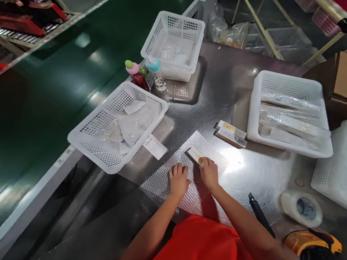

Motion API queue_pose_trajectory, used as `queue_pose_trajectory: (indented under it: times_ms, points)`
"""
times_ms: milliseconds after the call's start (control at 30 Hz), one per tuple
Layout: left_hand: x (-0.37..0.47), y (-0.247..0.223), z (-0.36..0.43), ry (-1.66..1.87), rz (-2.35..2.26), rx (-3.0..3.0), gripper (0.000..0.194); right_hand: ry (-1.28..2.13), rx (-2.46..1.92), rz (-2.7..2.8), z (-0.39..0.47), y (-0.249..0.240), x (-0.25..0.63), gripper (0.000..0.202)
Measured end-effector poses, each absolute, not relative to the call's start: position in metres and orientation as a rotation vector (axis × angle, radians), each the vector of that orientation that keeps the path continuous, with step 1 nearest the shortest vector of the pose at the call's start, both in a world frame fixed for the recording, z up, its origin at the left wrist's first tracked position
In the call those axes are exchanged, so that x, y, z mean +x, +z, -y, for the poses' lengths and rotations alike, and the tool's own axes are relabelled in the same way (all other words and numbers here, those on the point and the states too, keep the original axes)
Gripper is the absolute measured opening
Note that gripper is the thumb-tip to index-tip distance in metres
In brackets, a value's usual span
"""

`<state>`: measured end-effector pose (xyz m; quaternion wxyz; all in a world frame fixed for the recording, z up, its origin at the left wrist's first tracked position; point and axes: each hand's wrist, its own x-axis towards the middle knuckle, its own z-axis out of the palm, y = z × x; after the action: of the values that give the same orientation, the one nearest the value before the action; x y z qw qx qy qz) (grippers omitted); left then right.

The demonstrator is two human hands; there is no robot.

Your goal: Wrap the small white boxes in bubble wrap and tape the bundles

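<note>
So the right hand (209, 173) has its fingers on a small box (195, 156) lying on bubble wrap (186, 174), and the left hand (179, 181) is just pressed on the wrap beside it. Two more boxes (231, 134) sit on the metal worktop (218, 80), near a white basket (289, 113) full of wrapped packs. Black cutter (261, 215) and a fat tape roll (301, 208) are over on the right, plus two bottles (147, 75) between the other baskets (118, 127).

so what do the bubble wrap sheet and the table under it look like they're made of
Bubble wrap sheet: clear, shiny plastic, probably, going by its rows of glinting bubbles. Table: likely brushed metal, perhaps stainless steel, given grey glare and fine scratches.
</note>
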<state>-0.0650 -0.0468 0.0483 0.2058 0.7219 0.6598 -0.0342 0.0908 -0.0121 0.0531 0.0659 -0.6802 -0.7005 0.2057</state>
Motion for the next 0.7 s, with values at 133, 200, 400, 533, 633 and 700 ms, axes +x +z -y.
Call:
queue_pose_trajectory:
  times_ms: [133,200,400,533,633,700]
  points:
    - [-0.064,0.048,0.047,-0.106,-1.833,2.0,0.055,0.638,-2.029,2.115,0.014,0.052,0.091,0.032]
    - [-0.064,0.049,0.047,-0.113,-1.833,2.0,0.055,0.645,-2.022,2.116,0.014,0.052,0.091,0.031]
    - [-0.062,0.062,0.042,0.021,-1.835,1.864,0.047,0.518,-2.142,1.966,-0.018,0.052,0.115,0.033]
    - [-0.043,0.06,0.024,0.451,-1.76,1.204,0.008,0.482,-2.396,1.921,-0.056,0.047,0.14,0.037]
    - [-0.021,0.049,0.006,0.531,-1.677,0.87,0.021,0.531,-2.423,1.974,-0.074,0.049,0.15,0.021]
    - [-0.011,0.04,-0.005,0.546,-1.652,0.779,0.026,0.535,-2.399,2.03,-0.076,0.056,0.152,0.015]
